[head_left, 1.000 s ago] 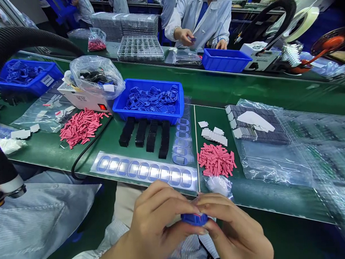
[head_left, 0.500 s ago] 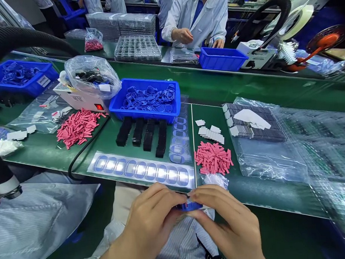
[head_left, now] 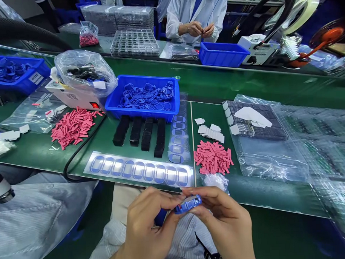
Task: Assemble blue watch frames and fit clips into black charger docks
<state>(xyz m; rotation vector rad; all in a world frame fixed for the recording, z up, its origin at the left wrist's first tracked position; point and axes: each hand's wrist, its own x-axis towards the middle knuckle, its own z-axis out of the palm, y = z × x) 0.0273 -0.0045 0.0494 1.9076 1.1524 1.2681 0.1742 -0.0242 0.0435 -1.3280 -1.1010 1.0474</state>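
Note:
Between my two hands, just off the table's front edge, is a small blue plastic housing (head_left: 188, 205), tilted with its side edge towards me. A spot of red shows on its left part. My left hand (head_left: 151, 217) pinches its left end with thumb and fingers. On the right end, my right hand (head_left: 225, 218) grips it the same way. Fingers cover much of its top and both ends. Nearest on the table lies a clear sheet of blue-rimmed oval stickers (head_left: 138, 171). A heap of pink strips (head_left: 213, 157) is beyond my right hand.
A blue bin of blue frames (head_left: 143, 96) stands behind rows of black pieces (head_left: 138, 134). To the left are more pink strips (head_left: 73, 127) and a black cable (head_left: 85, 147). White pads (head_left: 210, 132) and bagged grey parts (head_left: 257, 121) lie right. A co-worker (head_left: 198, 19) sits opposite.
The blue housing has been tipped, so more of its side shows, and has shifted slightly left and up. The co-worker's hands have come together.

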